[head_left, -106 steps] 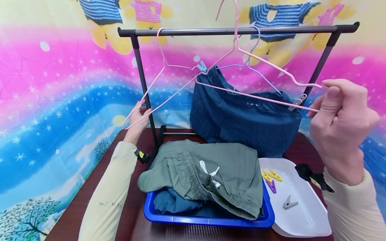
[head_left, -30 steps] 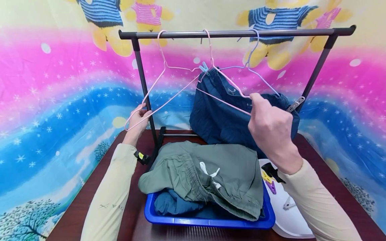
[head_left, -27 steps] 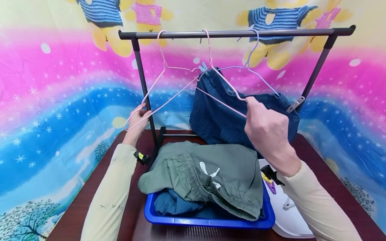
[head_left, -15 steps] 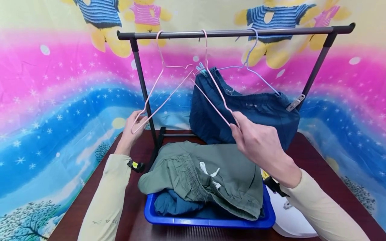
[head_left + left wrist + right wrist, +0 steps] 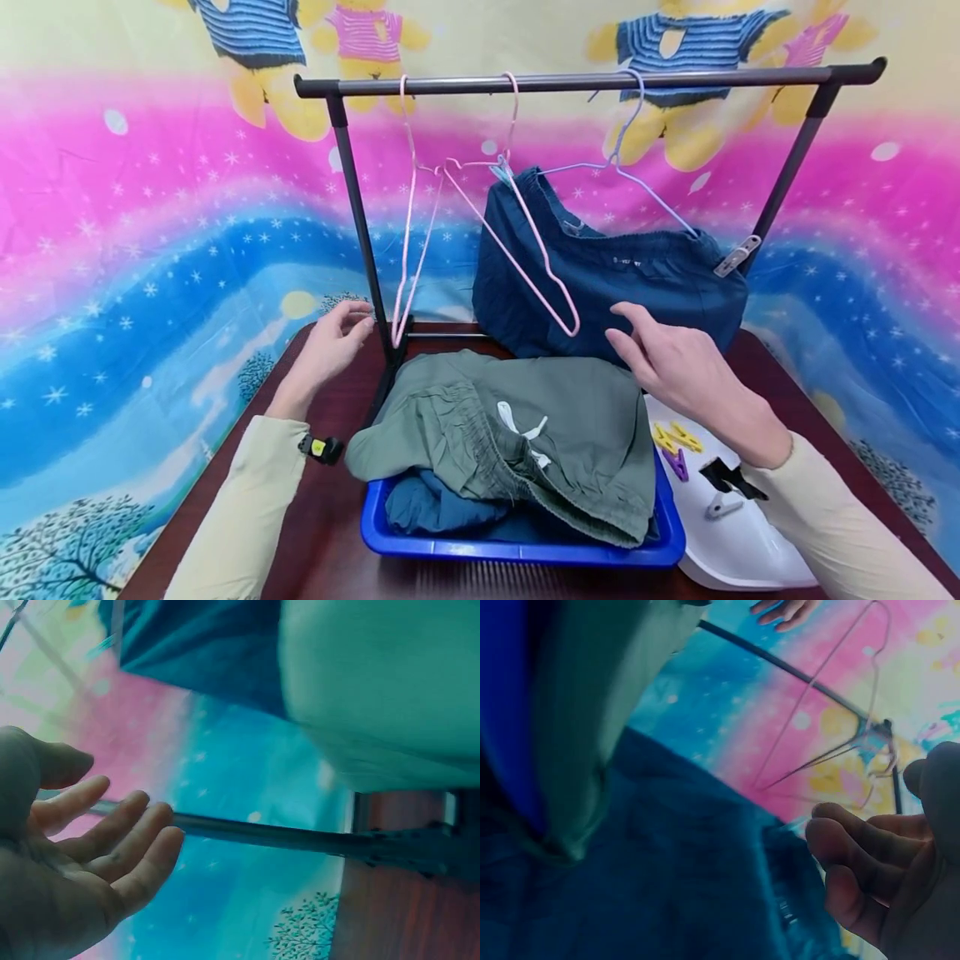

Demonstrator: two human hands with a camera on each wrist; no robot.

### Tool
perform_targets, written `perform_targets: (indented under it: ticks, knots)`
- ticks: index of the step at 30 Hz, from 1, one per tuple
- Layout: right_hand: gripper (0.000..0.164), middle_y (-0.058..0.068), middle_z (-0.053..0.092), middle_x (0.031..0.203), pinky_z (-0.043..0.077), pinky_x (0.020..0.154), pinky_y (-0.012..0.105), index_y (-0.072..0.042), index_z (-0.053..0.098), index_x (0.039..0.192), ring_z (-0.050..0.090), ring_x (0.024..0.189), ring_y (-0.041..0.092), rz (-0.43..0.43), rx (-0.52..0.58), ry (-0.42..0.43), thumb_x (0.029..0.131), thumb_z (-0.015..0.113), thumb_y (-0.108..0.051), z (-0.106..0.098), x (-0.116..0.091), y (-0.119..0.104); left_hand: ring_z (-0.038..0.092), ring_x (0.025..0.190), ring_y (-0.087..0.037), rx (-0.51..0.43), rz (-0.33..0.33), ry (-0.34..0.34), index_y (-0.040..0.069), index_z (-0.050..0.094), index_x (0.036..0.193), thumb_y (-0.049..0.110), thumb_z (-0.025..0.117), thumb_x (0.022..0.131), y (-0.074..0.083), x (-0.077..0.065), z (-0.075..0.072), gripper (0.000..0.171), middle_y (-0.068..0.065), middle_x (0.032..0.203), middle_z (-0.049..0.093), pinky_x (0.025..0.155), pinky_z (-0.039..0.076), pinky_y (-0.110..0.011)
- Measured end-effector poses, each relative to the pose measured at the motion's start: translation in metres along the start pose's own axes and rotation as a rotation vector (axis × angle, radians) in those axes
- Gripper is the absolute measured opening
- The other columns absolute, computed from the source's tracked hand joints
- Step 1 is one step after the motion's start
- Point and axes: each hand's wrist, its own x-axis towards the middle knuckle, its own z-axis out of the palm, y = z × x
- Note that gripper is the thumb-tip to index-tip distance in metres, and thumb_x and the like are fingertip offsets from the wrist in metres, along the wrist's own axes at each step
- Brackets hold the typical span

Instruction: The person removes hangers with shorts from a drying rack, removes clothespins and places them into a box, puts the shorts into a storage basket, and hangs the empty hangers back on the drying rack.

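Observation:
Two pink hangers hang from the black rail, turned at a slant: the left pink hanger and the right pink hanger. My left hand is off to the left of them, fingers relaxed and holding nothing. On the other side my right hand also holds nothing, its thumb and fingers apart, in front of the navy shorts. Those shorts are clipped to a blue hanger with a light blue clothespin and a grey clothespin.
Below the rail, green shorts lie heaped over darker blue cloth in a blue basket. At its right, a white tray holds yellow clothespins, a purple clothespin and another grey clothespin. Rack posts stand on the dark table.
The right pink hanger went onto the rail earlier. Since then both hands have let go of the pink hangers and drawn away, and the hangers have swung to a steeper slant.

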Motion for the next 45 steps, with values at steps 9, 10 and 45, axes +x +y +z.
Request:
perform_targets:
  ticks: [9,10,45]
  knots:
    - [0.036,-0.009,0.052,0.067,0.038,0.048,0.021,-0.012,0.048,0.134,0.038,0.046,-0.001,0.039,0.112,-0.14,0.102,0.054,-0.027,0.016,-0.004,0.025,0.059,0.119,-0.032,0.061,0.071,-0.044,0.015,0.051,0.134,0.031,0.048,0.104,0.006,-0.01,0.017,0.034,-0.014,0.132,0.059,0.095,0.047,-0.051]
    - [0.035,-0.009,0.053,0.068,0.039,0.048,0.021,-0.012,0.048,0.134,0.039,0.046,-0.001,0.04,0.13,-0.153,0.102,0.054,-0.026,0.018,-0.004,0.028,0.059,0.118,-0.032,0.059,0.075,-0.055,0.015,0.051,0.134,0.03,0.049,0.104,0.007,-0.011,0.019,0.034,-0.014,0.132,0.059,0.094,0.047,-0.05]
    - [0.039,-0.011,0.045,0.059,0.039,0.048,0.021,-0.005,0.057,0.129,0.046,0.046,-0.002,0.03,0.231,-0.47,0.099,0.059,-0.029,0.076,-0.014,0.077,0.064,0.09,-0.021,0.267,-0.133,-0.211,0.006,0.047,0.142,0.037,0.062,0.096,-0.009,-0.017,0.057,0.057,-0.01,0.106,0.069,0.077,0.05,-0.036]
